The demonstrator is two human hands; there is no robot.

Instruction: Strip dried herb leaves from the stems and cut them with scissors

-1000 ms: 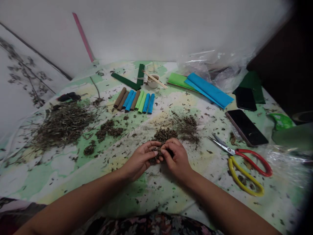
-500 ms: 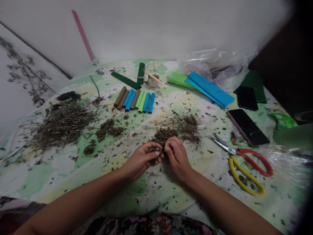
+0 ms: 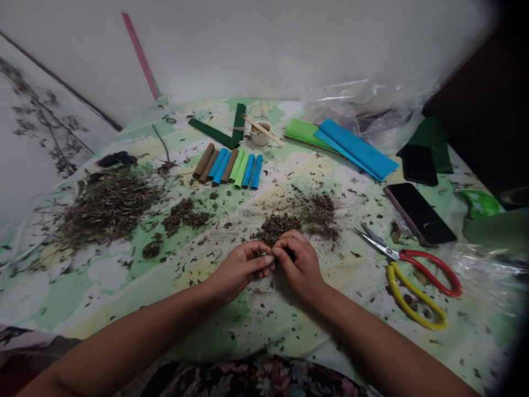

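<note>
My left hand [image 3: 239,270] is closed, with a few dried leaves [image 3: 261,254] showing between thumb and fingers. Against its fingertips, my right hand [image 3: 301,263] makes a pinch; whatever is in that pinch is too small to make out. Just beyond both hands lies a dark heap of crumbled dried leaves [image 3: 276,227]. A finer, scattered patch of leaf crumbs [image 3: 320,212] spreads to its right. Small clumps of dried leaves [image 3: 182,216] sit to the left, near a large pile of dried stems and leaves [image 3: 109,204].
Several brown, blue and green paper rolls [image 3: 227,167] lie in a row behind. A small cup [image 3: 260,135] has chopsticks across it. Folded blue paper [image 3: 355,149], a phone [image 3: 419,214] and scissors with red and yellow handles [image 3: 399,256] lie at right on the patterned tablecloth [image 3: 165,303].
My right fingertips have shifted slightly left, up against my left thumb. Less of the dried leaves shows in my left hand than before.
</note>
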